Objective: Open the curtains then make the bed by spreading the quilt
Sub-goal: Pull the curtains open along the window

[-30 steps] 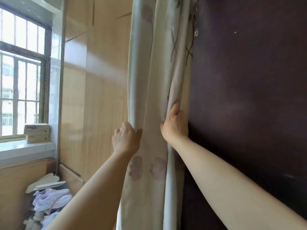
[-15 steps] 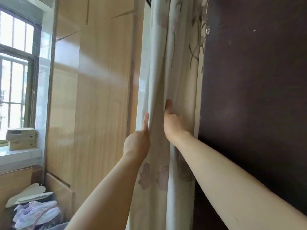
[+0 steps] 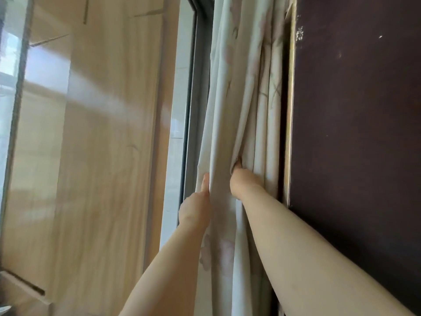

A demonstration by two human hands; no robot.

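The curtain (image 3: pixel 227 110) is seen gathered into tight vertical folds, hung between a grey frame (image 3: pixel 199 87) on its left and a dark panel (image 3: pixel 355 144) on its right, with its rightmost folds pressed against the panel's pale edge. It is made of cream cloth printed with faint pink flowers and thin brown stems. Its left edge is held by the left hand (image 3: pixel 196 207). The thumb (image 3: pixel 206 182) is laid straight up along the front of the cloth and the other fingers are hidden behind the edge, so the cloth is pinched between them. The right hand (image 3: pixel 242 182) is pushed into a deep fold just to the right and slightly higher. Only one fingertip is shown at the mouth of that fold, the rest being buried in cloth, and whether those fingers are curled or straight cannot be told. The two hands are set close together, with one broad fold of curtain between them. Both bare forearms are stretched up from the lower edge of the view. Left of the frame a strip of white tile (image 3: pixel 178 133) is shown, then a wall (image 3: pixel 91 167) of light wood-grain panels crossed by a band of sunlight. A window (image 3: pixel 9 92) is glimpsed, blurred, at the far left.
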